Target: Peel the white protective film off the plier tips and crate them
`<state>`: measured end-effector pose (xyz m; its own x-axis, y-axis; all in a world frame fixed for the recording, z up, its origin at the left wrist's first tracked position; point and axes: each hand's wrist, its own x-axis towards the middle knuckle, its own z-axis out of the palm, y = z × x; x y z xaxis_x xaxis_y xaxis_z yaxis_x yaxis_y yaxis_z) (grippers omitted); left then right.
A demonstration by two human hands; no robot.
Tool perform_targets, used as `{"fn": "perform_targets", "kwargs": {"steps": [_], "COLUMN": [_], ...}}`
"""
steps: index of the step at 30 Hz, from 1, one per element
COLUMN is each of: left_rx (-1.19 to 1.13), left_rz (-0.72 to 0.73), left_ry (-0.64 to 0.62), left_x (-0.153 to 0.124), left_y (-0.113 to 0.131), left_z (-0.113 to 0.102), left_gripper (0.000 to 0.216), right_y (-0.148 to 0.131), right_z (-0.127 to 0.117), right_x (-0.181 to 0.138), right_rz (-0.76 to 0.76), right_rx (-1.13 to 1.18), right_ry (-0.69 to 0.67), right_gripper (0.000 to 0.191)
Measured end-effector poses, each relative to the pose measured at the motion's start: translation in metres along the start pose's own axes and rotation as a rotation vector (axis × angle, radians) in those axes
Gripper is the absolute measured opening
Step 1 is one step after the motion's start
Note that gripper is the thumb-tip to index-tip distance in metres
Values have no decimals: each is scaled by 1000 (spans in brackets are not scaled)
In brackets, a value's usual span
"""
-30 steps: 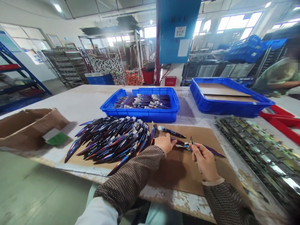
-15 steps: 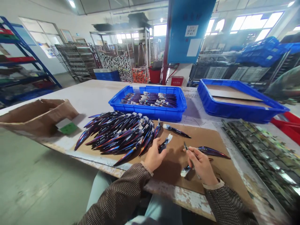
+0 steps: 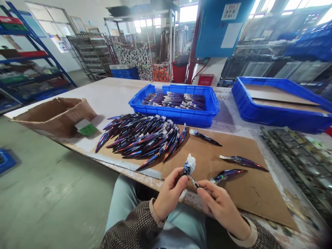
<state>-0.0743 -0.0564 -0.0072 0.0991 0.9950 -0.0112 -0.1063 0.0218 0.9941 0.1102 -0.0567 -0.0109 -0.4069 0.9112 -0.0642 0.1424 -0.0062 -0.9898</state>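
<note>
My left hand (image 3: 169,193) is closed around a dark, shiny fishing lure body (image 3: 185,171), whose end wrapped in whitish film (image 3: 191,162) points up and away from me. In my right hand (image 3: 220,204) is a slim craft knife (image 3: 194,182), pinched between thumb and fingers. Its tip comes up close to the lure just below the wrapped end; whether it touches I cannot tell. On the cardboard sheet (image 3: 204,159) lie a loose lure with a wrapped end (image 3: 207,138) and, at the right, two more lures (image 3: 246,161) (image 3: 230,173). A heap of similar lures (image 3: 142,138) lies left of my hands.
Behind the heap stands a blue crate (image 3: 173,116) with rows of lures inside. Another blue crate (image 3: 272,116), holding flat boards, is at the right. A cardboard box (image 3: 54,119) sits at the left table edge. Metal racks of fittings (image 3: 295,162) lie on the right.
Both hands have come together nearer the table edge, the lure in my left hand now raised. The knife has moved left toward it. The view has shifted slightly right and down.
</note>
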Motion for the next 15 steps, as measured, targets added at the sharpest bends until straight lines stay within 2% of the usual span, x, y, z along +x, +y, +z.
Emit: {"fn": "perform_targets", "kwargs": {"steps": [10,15], "left_rx": [-107,-124], "left_rz": [-8,44], "left_ry": [17,33], "left_x": [-20,-25], "left_y": [2,4], "left_z": [-7,-7], "left_gripper": [38,34], "right_y": [-2,-4], "right_z": [22,27], "right_x": [-7,-10], "right_rz": [52,94], "right_rx": [42,109], "right_ry": [-12,-21], "right_gripper": [44,50]}}
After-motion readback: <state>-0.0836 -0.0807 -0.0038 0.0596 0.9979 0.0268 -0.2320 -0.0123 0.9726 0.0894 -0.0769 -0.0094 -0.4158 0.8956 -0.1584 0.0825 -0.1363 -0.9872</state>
